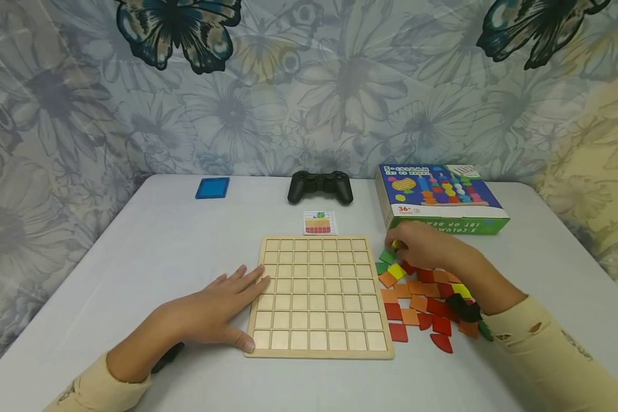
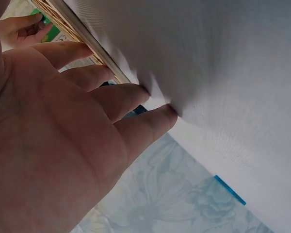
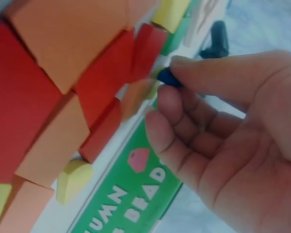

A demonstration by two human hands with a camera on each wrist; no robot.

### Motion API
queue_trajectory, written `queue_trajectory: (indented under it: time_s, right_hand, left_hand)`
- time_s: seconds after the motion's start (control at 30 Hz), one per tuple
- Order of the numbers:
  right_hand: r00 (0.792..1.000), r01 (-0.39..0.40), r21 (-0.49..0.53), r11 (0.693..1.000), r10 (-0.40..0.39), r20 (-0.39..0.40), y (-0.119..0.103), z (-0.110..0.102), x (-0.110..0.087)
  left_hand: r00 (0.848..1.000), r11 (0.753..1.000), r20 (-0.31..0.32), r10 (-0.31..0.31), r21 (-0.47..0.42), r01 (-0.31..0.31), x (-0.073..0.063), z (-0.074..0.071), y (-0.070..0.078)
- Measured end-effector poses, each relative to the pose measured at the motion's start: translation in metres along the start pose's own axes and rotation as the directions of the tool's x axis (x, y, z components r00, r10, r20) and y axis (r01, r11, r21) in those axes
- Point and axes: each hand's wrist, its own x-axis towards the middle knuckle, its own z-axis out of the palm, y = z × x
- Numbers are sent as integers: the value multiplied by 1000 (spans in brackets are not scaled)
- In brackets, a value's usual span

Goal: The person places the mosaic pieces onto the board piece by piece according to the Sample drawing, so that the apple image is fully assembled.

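Piece (image 3: 168, 77), blue, between fingertips of right grip (image 3: 237, 150)

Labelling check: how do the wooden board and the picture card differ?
Size: the wooden board is much larger than the picture card.
Look: the wooden board is plain pale wood; the picture card is white with red, orange, yellow and green print.
Shared: both show a grid.
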Motion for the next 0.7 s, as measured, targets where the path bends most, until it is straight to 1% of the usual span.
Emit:
queue_trajectory:
  time_s: [0.1, 0.23, 0.37, 0.47, 0.6, 0.7]
  right_hand:
    - [999, 20, 10, 1000, -20, -27, -2, -3, -2]
    - [995, 49, 40, 998, -45, -91, -6, -5, 1]
    - [990, 30, 80, 996, -19, -142, -13, -7, 8]
    - [989, 29, 121, 992, -11, -146, -20, -7, 16]
    - [988, 85, 193, 977, -57, -145, -34, -4, 28]
    - [982, 138, 223, 965, -104, -157, -47, 1, 38]
  left_hand:
    - [1000, 1000, 3, -10, 12, 10, 1, 1, -1]
    - [1000, 999, 6, -18, 26, 18, 1, 2, -2]
    - [1000, 1000, 4, -6, 23, 6, 0, 1, -3]
    - [1000, 1000, 3, 3, 14, -3, 0, -1, -3]
    - [1000, 1000, 6, 7, 6, -7, -1, -2, -2]
    - [1000, 1000, 9, 1, 7, -1, -1, -2, -1]
